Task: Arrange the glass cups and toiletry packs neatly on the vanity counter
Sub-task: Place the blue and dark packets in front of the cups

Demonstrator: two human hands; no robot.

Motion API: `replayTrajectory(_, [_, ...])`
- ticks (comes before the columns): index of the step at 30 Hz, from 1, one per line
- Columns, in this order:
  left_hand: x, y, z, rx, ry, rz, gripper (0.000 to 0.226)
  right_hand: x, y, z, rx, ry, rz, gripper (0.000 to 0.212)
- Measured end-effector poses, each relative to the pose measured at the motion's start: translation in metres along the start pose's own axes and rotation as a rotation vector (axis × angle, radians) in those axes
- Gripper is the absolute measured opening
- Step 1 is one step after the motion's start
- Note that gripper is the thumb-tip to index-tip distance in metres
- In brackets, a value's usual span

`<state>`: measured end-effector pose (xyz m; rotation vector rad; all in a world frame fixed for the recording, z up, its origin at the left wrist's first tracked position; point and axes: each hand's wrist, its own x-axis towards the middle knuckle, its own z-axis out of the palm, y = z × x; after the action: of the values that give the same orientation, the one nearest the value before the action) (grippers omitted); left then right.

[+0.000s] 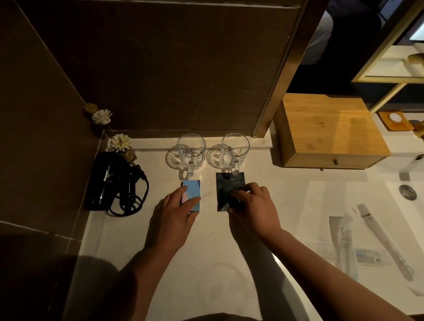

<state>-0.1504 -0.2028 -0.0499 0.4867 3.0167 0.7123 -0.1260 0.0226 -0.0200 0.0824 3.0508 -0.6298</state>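
Observation:
Two clear glass mugs stand side by side near the back wall, the left mug (pixel 191 151) and the right mug (pixel 234 151), each on a patterned coaster with its handle toward me. A light blue toiletry pack (pixel 193 188) lies in front of the left mug; my left hand (pixel 174 213) grips its near end. A black toiletry pack (pixel 228 187) lies in front of the right mug, and my right hand (pixel 253 207) pinches its near right part. Both packs rest on the white vanity counter (pixel 199 255).
A black hair dryer (pixel 109 182) with coiled cord lies at the left by two white flowers (pixel 119 142). A wooden drawer box (pixel 328 131) stands at the right. Beyond it are the sink with its drain (pixel 407 191) and wrapped toiletries (pixel 346 241) on the counter.

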Motion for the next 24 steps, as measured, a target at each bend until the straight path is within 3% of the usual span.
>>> replayTrajectory(24, [-0.0001,0.0012,0.0037,-0.026,0.017,-0.015,0.049,0.0025,0.0047,-0.0035,0.019,0.002,-0.021,0.033])
